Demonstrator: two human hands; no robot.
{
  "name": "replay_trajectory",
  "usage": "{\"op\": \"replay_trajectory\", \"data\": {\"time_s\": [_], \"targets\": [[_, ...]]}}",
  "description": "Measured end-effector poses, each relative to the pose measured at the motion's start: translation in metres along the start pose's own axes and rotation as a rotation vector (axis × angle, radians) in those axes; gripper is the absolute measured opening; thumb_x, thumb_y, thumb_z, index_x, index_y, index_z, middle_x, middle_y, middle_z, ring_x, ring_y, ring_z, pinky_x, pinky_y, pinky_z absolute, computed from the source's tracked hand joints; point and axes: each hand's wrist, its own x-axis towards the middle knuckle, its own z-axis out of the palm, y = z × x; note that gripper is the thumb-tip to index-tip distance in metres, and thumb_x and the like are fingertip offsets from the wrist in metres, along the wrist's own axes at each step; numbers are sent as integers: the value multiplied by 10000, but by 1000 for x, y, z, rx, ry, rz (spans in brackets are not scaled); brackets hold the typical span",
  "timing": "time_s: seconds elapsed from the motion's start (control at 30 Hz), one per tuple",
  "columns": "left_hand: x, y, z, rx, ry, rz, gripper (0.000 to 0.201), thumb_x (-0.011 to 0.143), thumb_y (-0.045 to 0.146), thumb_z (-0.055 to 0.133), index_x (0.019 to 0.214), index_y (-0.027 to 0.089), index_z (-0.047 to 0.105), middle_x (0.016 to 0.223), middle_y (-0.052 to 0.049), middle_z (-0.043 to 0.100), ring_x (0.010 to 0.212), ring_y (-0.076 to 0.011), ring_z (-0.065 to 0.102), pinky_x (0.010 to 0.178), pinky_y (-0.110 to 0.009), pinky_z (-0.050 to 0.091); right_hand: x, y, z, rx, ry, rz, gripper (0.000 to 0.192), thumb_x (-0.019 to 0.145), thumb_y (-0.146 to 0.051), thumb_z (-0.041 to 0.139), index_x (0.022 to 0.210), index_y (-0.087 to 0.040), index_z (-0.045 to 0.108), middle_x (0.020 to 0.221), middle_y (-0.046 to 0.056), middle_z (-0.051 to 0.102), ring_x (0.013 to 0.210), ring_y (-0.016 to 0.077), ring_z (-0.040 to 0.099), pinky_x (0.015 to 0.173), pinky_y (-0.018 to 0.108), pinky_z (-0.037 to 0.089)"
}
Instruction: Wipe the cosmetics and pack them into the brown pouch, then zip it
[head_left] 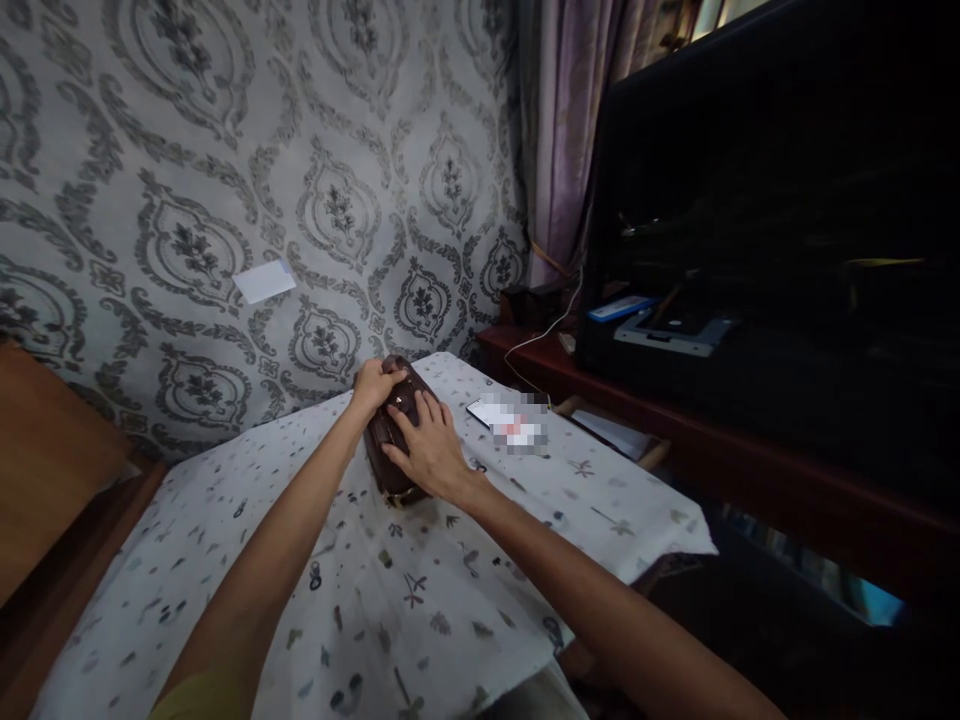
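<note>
A small dark brown leather bag (384, 456) with gold-coloured metal fittings lies on the patterned white cloth (247, 530). At its far end, my left hand (372, 388) is closed around the top edge, the thumb lying across the upper side. My right hand (435, 448) rests on the bag's upper face and right side, its fingers spread. Part of the bag is hidden beneath both hands.
Right of the bag lies a phone (487, 415) with a lit, blurred screen. A white cable (551, 328) runs from the dark red shelf (540, 350). A large black screen (757, 200) stands at right. Patterned wallpaper (337, 200) rises behind.
</note>
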Motion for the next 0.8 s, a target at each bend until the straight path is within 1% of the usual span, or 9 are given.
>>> {"op": "replay_trajectory", "data": {"time_s": [0.3,0.5,0.67,0.73,0.8], "targets": [[-11,8,-2,5,-63,21,234,650,365,748,595,180,616,521,36,562,529,-127,502,534,-252,360,1,2,4,-16,19,-18,604,921,-544,554,1437,-233,508,1548,200,399,1439,370,319,1142,527,228],[-18,15,-6,-3,-153,41,241,638,347,744,572,173,591,499,49,524,503,-114,465,533,-254,349,1,1,2,-2,7,-15,627,924,-554,550,1465,-243,480,1559,217,374,1453,388,306,1148,534,219],[-19,15,-8,3,-174,75,204,672,348,693,611,170,612,558,35,567,549,-125,497,573,-256,383,0,1,-3,18,-24,2,632,932,-550,544,1480,-245,468,1595,207,319,1472,382,272,1159,531,214],[-19,15,-13,15,-185,96,191,667,353,691,657,168,644,604,25,602,585,-133,519,595,-256,397,-1,2,-2,26,-25,2,648,932,-542,547,1494,-234,452,1616,190,289,1477,379,264,1169,524,212],[-18,14,-23,37,-195,116,194,636,341,714,715,167,680,653,18,637,627,-145,542,620,-256,411,-2,4,0,28,-13,-13,655,938,-537,536,1505,-225,438,1631,158,275,1480,379,251,1176,526,209]]}}
